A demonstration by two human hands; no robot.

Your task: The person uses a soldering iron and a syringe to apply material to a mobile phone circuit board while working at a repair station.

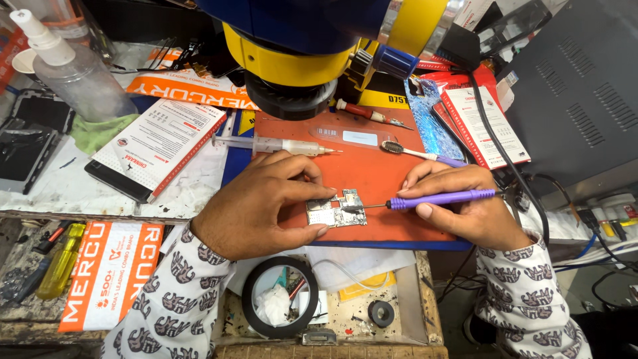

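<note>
Mid-job on the orange mat (372, 219): left hand (256, 206) pinching the small circuit board (335, 209) flat, right hand (465, 209) closed around the purple soldering iron (438, 198), tip touching the board's edge, work there apparently unfinished.

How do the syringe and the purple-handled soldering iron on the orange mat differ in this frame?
The syringe lies loose near the mat's far edge, touched by no hand; the soldering iron is gripped in the right hand. The syringe has a clear body, the iron an opaque purple handle with a cable behind. The iron's tip meets the circuit board steadied by the left hand; the syringe's tip points at nothing. Both lie roughly horizontal over the orange mat.
</note>
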